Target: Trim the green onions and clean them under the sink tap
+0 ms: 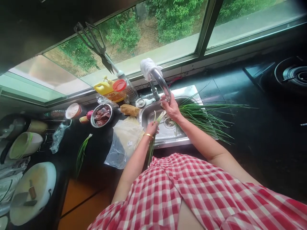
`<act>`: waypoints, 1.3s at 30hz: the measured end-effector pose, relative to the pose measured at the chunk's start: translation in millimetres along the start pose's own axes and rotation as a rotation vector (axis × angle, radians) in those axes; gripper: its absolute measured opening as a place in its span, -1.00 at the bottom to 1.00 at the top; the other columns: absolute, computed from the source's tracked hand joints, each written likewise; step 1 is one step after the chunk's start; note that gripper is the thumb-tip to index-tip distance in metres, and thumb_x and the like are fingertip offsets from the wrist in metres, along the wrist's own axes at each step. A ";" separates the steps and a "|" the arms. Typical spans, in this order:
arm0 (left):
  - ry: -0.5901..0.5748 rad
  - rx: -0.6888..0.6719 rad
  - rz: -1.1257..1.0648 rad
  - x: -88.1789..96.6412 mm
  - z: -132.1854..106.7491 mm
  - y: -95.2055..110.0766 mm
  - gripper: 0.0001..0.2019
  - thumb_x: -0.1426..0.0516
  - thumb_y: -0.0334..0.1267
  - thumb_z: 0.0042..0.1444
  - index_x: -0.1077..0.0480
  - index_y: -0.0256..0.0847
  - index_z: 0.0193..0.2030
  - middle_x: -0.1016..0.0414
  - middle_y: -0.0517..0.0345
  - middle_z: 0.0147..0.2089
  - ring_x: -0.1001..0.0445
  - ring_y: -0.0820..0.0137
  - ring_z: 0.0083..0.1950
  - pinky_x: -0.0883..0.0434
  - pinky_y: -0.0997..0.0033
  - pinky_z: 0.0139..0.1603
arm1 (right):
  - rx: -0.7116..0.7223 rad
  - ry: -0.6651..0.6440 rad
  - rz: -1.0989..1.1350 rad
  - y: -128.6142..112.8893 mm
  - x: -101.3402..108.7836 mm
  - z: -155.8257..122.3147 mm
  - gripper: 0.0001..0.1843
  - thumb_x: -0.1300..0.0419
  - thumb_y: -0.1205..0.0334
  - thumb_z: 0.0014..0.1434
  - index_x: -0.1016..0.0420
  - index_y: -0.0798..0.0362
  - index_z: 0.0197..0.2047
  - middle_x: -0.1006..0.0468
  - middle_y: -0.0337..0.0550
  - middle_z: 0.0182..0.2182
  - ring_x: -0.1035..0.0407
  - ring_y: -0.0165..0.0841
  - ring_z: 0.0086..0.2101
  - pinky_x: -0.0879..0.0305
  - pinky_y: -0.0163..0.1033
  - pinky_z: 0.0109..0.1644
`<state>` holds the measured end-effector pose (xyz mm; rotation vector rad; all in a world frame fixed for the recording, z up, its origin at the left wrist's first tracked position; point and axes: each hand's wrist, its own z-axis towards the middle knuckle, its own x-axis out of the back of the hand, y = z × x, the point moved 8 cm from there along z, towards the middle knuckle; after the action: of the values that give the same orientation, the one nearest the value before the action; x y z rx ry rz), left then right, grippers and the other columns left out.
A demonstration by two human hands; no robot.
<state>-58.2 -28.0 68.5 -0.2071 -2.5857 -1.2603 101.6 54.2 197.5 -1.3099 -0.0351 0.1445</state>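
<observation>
Left hand (151, 128): closed round a few green stalks (159, 118), pale ends over the sink (165, 144), likely to contain drips. Right hand (171, 108): at the tap (163, 83), grip unclear. Larger green bunch (203, 115): right rim, overhanging, apparently too long.

A glossy black countertop (225, 84) holds, at left, a round silver metal bowl (92, 119) and, nearer, slender green scallions (82, 152).

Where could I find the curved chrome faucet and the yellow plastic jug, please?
Curved chrome faucet (162, 82): head view, on its bent spout.
Yellow plastic jug (107, 88): head view, on its upper body.
</observation>
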 end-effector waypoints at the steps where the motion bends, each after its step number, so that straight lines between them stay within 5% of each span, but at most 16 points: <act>1: -0.010 0.011 -0.013 -2.4 -2.2 1.0 -0.76 -0.07 -0.09 0.19 -0.30 -0.23 -0.16 -0.36 0.32 -0.59 -0.30 0.56 -0.71 -0.17 0.58 -0.64 | 0.012 0.010 0.024 5.3 3.8 -2.4 -0.14 -0.11 -0.34 0.09 -0.10 -0.05 0.32 -0.44 -0.03 0.05 -0.35 -0.20 0.00 -0.30 -0.12 0.07; 4: -0.042 0.039 -0.046 -9.1 -8.7 3.2 -0.76 -0.06 -0.14 0.19 -0.27 -0.21 -0.07 -0.39 0.31 -0.52 -0.33 0.56 -0.70 -0.19 0.59 -0.64 | -0.062 0.130 0.098 41.2 18.4 -18.4 -0.14 -0.11 -0.33 0.08 -0.12 0.00 0.30 -0.37 0.02 0.13 -0.27 -0.19 0.11 -0.21 -0.15 0.16; 7: -0.067 0.066 -0.065 -15.3 -12.7 3.0 -0.76 -0.04 -0.19 0.20 -0.24 -0.20 -0.02 -0.40 0.30 -0.49 -0.36 0.55 -0.68 -0.19 0.59 -0.64 | -0.491 0.308 0.134 108.5 22.1 -52.3 -0.30 -0.21 -0.17 0.07 -0.22 0.03 0.17 -0.46 0.01 -0.01 -0.36 -0.25 -0.04 -0.28 -0.16 0.05; 9: -0.090 0.070 -0.061 -20.7 -12.8 2.3 -0.74 -0.03 -0.19 0.21 -0.24 -0.19 0.01 -0.40 0.29 -0.47 -0.38 0.54 -0.67 -0.20 0.59 -0.63 | -0.819 0.250 0.261 146.2 1.6 -77.8 -0.47 -0.25 -0.08 0.05 -0.32 0.03 0.01 -0.51 -0.10 -0.19 -0.40 -0.31 -0.23 -0.34 -0.19 -0.13; 11: -0.126 0.073 -0.044 -27.6 -10.6 0.6 -0.73 -0.01 -0.14 0.23 -0.26 -0.20 0.01 -0.42 0.26 -0.46 -0.40 0.53 -0.65 -0.23 0.58 -0.62 | -0.957 0.119 0.455 161.1 -24.4 -89.3 -0.64 -0.28 0.00 0.04 -0.37 0.04 -0.17 -0.49 -0.21 -0.37 -0.37 -0.40 -0.39 -0.31 -0.26 -0.28; 16: -0.062 0.079 0.053 -30.3 5.1 -5.3 -0.69 0.05 -0.06 0.26 -0.31 -0.24 -0.08 -0.46 0.19 -0.44 -0.38 0.55 -0.67 -0.24 0.57 -0.62 | -0.896 0.049 0.588 165.1 -36.8 -79.5 -0.79 -0.34 0.22 -0.01 -0.38 0.09 -0.42 -0.45 -0.28 -0.54 -0.30 -0.47 -0.53 -0.26 -0.33 -0.39; 21: 0.032 0.035 0.131 -25.0 17.6 -3.8 -0.70 0.10 -0.09 0.27 -0.29 -0.24 -0.09 -0.49 0.16 -0.42 -0.35 0.55 -0.70 -0.20 0.59 -0.65 | -1.045 0.169 0.611 188.0 -24.2 -88.3 -0.76 -0.28 0.17 0.08 -0.28 0.04 -0.44 -0.39 -0.30 -0.59 -0.33 -0.43 -0.52 -0.30 -0.31 -0.38; 25: 0.036 0.052 0.215 -19.3 19.9 -6.4 -0.70 0.07 -0.08 0.25 -0.30 -0.24 -0.10 -0.51 0.13 -0.41 -0.36 0.54 -0.68 -0.22 0.58 -0.64 | -1.071 0.284 0.292 200.6 5.0 -93.5 -0.75 -0.24 0.04 0.10 -0.35 0.04 -0.33 -0.45 -0.20 -0.48 -0.38 -0.36 -0.39 -0.34 -0.24 -0.29; 29: 0.027 0.073 0.249 -16.3 21.2 -10.9 -0.70 0.04 -0.05 0.24 -0.33 -0.23 -0.11 -0.48 0.16 -0.41 -0.35 0.56 -0.66 -0.25 0.58 -0.61 | -0.719 0.360 -0.156 182.7 35.3 -73.5 -0.80 -0.28 0.19 0.00 -0.49 0.02 -0.25 -0.49 -0.11 -0.22 -0.32 -0.30 -0.06 -0.24 -0.20 0.04; 31: 0.004 0.066 0.237 -20.5 22.6 -12.7 -0.70 0.04 -0.06 0.24 -0.34 -0.24 -0.13 -0.46 0.17 -0.43 -0.35 0.57 -0.64 -0.26 0.59 -0.59 | -0.570 0.214 -0.251 174.6 24.3 -65.0 -0.88 -0.30 0.17 -0.05 -0.52 0.03 -0.42 -0.50 -0.11 -0.25 -0.32 -0.27 -0.05 -0.21 -0.19 0.07; 34: -0.032 0.064 0.255 -28.7 24.4 -16.4 -0.69 0.05 -0.06 0.26 -0.36 -0.24 -0.14 -0.42 0.21 -0.49 -0.29 0.56 -0.65 -0.21 0.59 -0.60 | -0.640 -0.035 -0.070 183.1 -7.3 -69.7 -0.76 -0.34 0.08 -0.10 -0.47 0.06 -0.59 -0.49 -0.19 -0.44 -0.36 -0.30 -0.27 -0.26 -0.24 -0.12; 39: -0.049 0.001 0.443 -29.6 25.6 -15.0 -0.70 0.05 -0.12 0.26 -0.42 -0.25 -0.24 -0.31 0.26 -0.64 -0.25 0.52 -0.64 -0.19 0.54 -0.53 | -0.812 0.068 0.102 201.1 -16.6 -73.0 -0.62 -0.19 -0.05 0.05 -0.38 0.07 -0.59 -0.30 -0.30 -0.68 -0.21 -0.40 -0.51 -0.19 -0.26 -0.30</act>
<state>-37.7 -17.4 33.4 -0.7693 -2.3915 -1.0967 75.6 32.4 -14.4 -2.1285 0.0360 0.1811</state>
